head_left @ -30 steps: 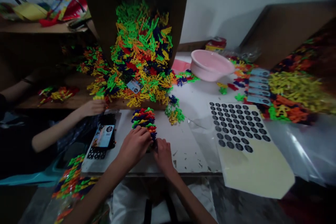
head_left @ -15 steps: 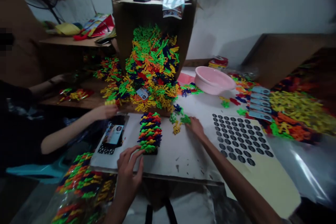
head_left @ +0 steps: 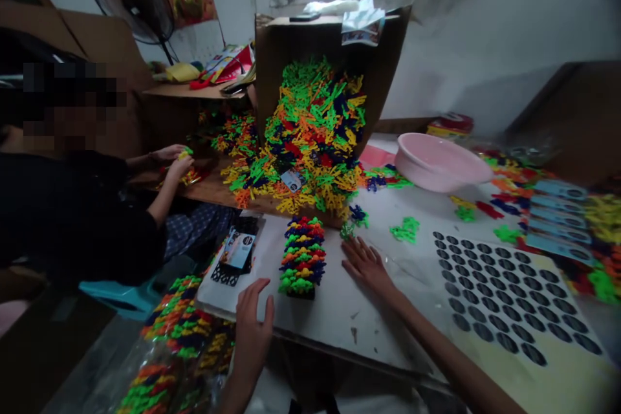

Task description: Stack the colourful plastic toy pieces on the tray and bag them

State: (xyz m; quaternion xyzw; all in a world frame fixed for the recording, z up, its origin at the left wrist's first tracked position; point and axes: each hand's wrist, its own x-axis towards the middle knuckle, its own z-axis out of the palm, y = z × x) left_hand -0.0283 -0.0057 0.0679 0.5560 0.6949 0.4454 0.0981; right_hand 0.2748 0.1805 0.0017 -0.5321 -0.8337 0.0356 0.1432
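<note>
Red, yellow, green, orange and blue plastic figures form a layered stack on a black base, set on the white-topped bench. At seven o'clock from it is the left hand, just beside, fingers spread with nothing in them. At three o'clock the right hand is palm down over the bench, fingers stretched out; I cannot tell whether anything is under them. At eleven o'clock from that hand, near its fingertips, is a translucent green plastic figure; a few bright green plastic figures lie between one and two o'clock.

From the stack, a black perforated plastic tray is at nine o'clock, a tall brown cardboard box filled with loose figures at twelve, and a round pink plastic basin at two.
</note>
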